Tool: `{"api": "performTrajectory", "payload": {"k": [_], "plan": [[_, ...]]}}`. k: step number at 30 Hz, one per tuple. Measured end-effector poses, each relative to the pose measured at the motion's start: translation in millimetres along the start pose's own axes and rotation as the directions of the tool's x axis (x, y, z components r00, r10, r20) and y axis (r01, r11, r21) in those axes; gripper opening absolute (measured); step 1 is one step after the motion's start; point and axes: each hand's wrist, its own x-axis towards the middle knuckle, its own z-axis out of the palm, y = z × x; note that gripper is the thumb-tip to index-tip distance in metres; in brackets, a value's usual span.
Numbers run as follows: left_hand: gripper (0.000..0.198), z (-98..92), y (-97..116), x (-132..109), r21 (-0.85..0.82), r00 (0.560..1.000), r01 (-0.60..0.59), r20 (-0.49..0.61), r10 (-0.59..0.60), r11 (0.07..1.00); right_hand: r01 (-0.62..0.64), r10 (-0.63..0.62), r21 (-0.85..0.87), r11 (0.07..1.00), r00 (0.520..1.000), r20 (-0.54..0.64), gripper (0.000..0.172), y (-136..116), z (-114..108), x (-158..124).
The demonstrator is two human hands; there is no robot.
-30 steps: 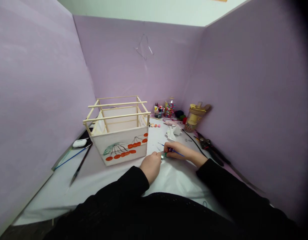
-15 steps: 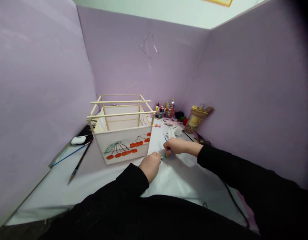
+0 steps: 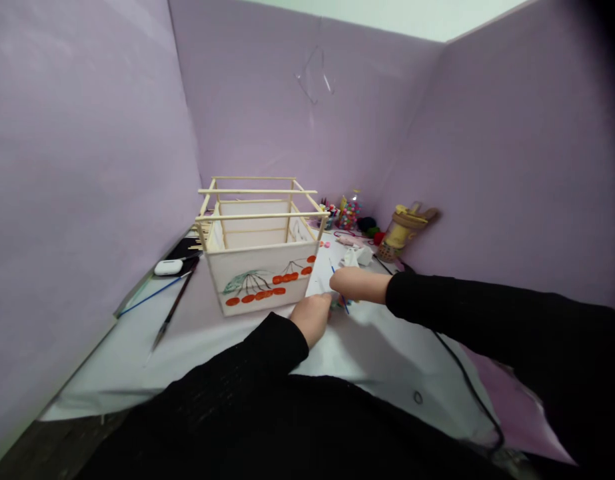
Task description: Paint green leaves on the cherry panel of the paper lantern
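Table (image 3: 382,363): pale cloth, lilac panels (image 3: 267,120) behind.
Blue brush (image 3: 345,306): frame centre, long axis steep, top leaning left; I see the right hand (image 3: 357,285) gripping it.
Left hand (image 3: 312,316): curled, lower left of the brush; I cannot tell its hold.
Painted box (image 3: 262,263): left of centre, nearer the left hand.

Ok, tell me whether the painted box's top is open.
Open: bare wooden sticks cross above the painted box, and its inner panel shows.
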Motion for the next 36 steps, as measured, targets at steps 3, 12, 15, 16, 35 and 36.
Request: {"api": "performTrajectory", "payload": {"k": [3,12,15,16,35,36], "plan": [[0.024,-4.0,3,-1,-0.022,1.000,0.020,0.019,-0.020,1.000,-0.015,0.018,-0.059,0.998,0.998,0.057,0.017,-5,-4,5],[0.031,0.2,3,-4,0.014,0.999,0.024,-0.038,-0.023,1.000,-0.007,0.029,0.138,0.990,0.987,-0.160,0.024,33,12,-26],[0.030,-3.2,5,-4,0.072,0.998,0.060,-0.029,-0.058,0.996,-0.163,0.275,0.292,0.942,0.874,-0.400,0.027,60,33,-44],[0.028,-4.5,6,-4,0.092,0.997,0.070,-0.019,-0.069,0.993,-0.212,0.354,0.337,0.917,0.822,-0.446,0.028,67,40,-48],[0.017,2.9,1,4,-0.465,0.980,0.098,-0.110,-0.167,0.880,0.204,0.486,0.691,0.693,0.576,-0.658,0.013,42,74,-25],[0.018,4.4,1,5,-0.524,0.978,0.098,-0.106,-0.179,0.846,0.290,0.472,0.705,0.647,0.574,-0.669,0.015,34,74,-32]]}}
